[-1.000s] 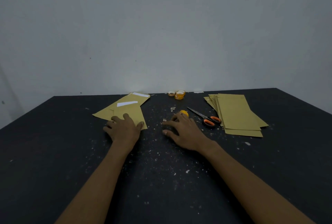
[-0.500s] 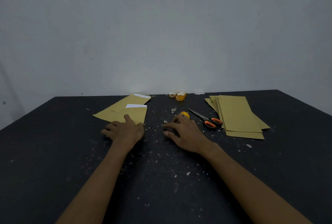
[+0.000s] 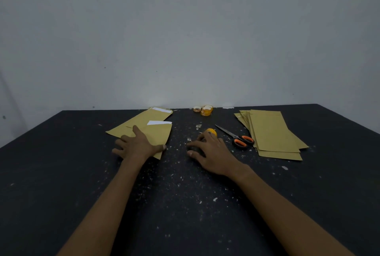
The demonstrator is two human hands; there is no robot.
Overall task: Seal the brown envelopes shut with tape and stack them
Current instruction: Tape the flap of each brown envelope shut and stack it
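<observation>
Speckled black desk (image 3: 61, 173). There's a stack (image 3: 273, 132) of envelopes on the right. The envelope (image 3: 159, 132) in hand lies left, with the left hand (image 3: 136, 144) flat on it, fingers spread. Right hand (image 3: 211, 151) arches at the tape (image 3: 211, 132), can't tell if it's gripping. I'd pin firmly so the flap seals square.

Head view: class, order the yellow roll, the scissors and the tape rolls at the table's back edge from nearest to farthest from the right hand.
1. The yellow roll: at the far side of the right hand, by its fingers.
2. The scissors: just to the hand's right, blades pointing back-left.
3. The tape rolls: far back, near the wall.
</observation>
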